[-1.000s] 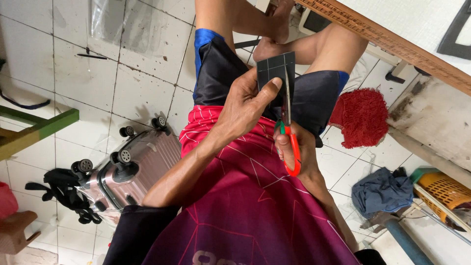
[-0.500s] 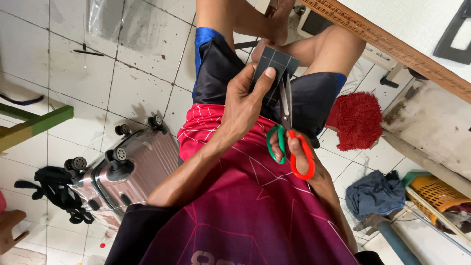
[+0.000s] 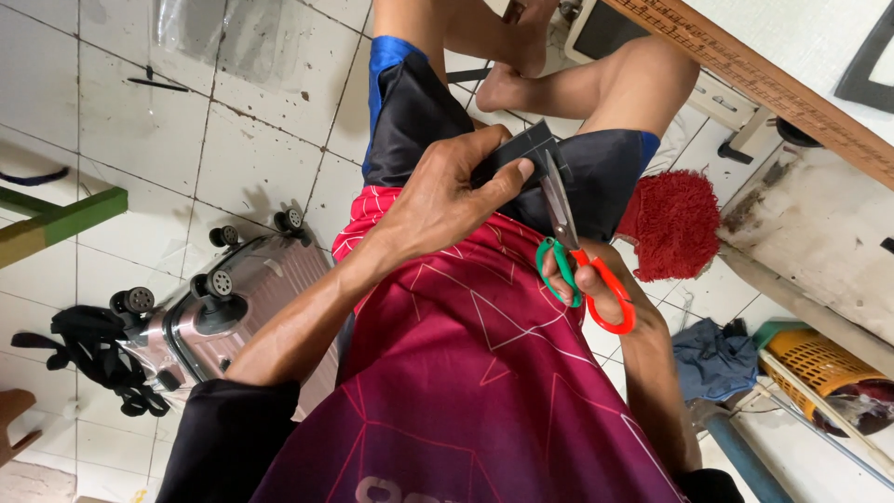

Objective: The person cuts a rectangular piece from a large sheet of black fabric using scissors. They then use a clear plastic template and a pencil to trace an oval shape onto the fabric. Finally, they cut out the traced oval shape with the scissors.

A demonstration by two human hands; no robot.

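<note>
White floor tiles, stained and scuffed, fill the left half of the frame, and a wooden table edge runs across the upper right. At lower left a pink suitcase lies on its side with its wheels up, black straps beside it. Just right of centre, over my lap, is a small dark sheet with faint grid lines, flat and stiff-looking, partly hidden by my thumb. My left hand reaches up from lower left, forearm bare, fingers closed around the sheet's left edge. Right of it, scissors with one green and one orange loop point up, blades touching the sheet's right edge. My right hand has fingers curled through both loops. Further right lies a red mop head.
</note>
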